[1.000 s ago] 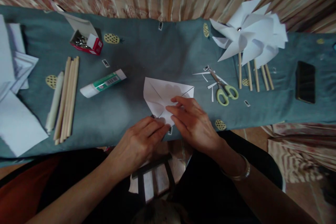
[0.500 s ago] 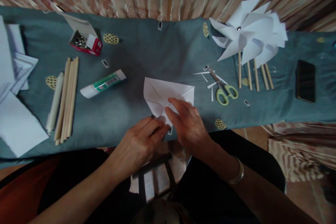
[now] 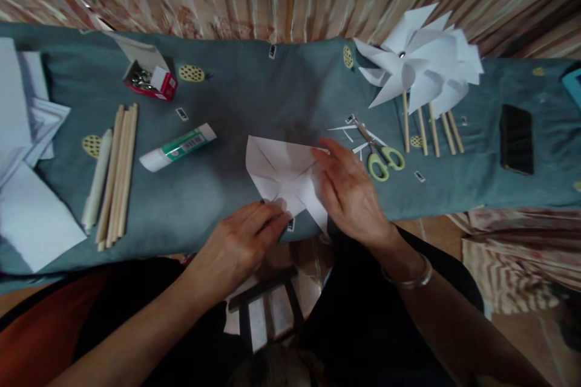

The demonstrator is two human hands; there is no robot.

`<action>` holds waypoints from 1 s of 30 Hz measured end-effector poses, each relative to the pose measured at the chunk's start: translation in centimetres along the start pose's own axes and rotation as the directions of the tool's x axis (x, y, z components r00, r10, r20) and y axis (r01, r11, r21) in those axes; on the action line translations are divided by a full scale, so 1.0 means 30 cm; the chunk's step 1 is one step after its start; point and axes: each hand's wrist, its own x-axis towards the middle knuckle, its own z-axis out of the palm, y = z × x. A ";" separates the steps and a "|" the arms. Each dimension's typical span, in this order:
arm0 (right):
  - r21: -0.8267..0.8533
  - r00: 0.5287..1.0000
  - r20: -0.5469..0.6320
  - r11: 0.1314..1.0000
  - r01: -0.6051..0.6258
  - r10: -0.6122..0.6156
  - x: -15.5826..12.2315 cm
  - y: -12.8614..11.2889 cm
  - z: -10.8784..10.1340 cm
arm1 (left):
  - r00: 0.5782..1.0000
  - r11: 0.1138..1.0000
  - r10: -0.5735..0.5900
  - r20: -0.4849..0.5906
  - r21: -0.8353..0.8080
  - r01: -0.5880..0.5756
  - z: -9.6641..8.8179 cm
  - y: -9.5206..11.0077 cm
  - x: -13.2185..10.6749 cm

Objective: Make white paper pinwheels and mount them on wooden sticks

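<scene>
A white paper square [image 3: 288, 163] with slits running in from its corners lies at the near edge of the table. My left hand [image 3: 245, 236] pinches its near left part between thumb and fingers, and the paper there bends slightly. My right hand [image 3: 353, 196] is over the paper's right side, fingers spread and touching it, covering the far right corner. A near right flap points down toward the table edge beside that hand. Green-handled scissors [image 3: 384, 157] lie just right of my right hand, among thin paper strips [image 3: 347, 128].
Finished paper pinwheels [image 3: 422, 60] on sticks lie at the back right, with a dark phone [image 3: 516, 139] beyond. On the left are a glue stick [image 3: 179, 146], wooden sticks [image 3: 118, 178], a white candle-like stick [image 3: 97, 184], a red box of metal pins [image 3: 152, 81] and paper sheets [image 3: 39, 211].
My right hand has moved right, from the paper's middle to its right side, uncovering the centre and the near right flap. My left hand keeps its pinch. The view has shifted slightly.
</scene>
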 end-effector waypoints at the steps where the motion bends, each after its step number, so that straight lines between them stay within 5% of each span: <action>1: 0.000 1.000 0.006 1.000 -0.031 0.031 0.014 0.017 -0.005 | 1.000 1.000 0.006 -0.009 0.006 -0.006 -0.002 -0.001 0.002; 9: 0.081 0.985 0.072 0.983 -0.165 0.159 0.045 0.078 -0.048 | 1.000 0.998 0.003 -0.001 0.066 -0.003 -0.071 -0.038 0.020; 16: 0.376 0.885 0.328 0.813 -0.445 0.332 -0.007 0.069 -0.066 | 0.994 0.979 -0.088 -0.071 0.180 0.099 -0.109 -0.133 0.032; 21: 0.396 0.858 0.355 0.771 -0.499 0.372 -0.022 0.034 -0.055 | 0.986 0.986 -0.073 -0.152 0.138 0.094 -0.092 -0.075 0.046; 25: 0.334 0.853 0.345 0.798 -0.502 0.392 -0.021 0.022 -0.056 | 1.000 0.997 -0.022 -0.011 0.067 0.023 -0.048 -0.007 0.033; 30: 0.259 0.877 0.321 0.858 -0.444 0.357 -0.017 0.011 -0.078 | 0.999 0.990 -0.031 0.029 0.139 0.027 -0.022 0.006 0.024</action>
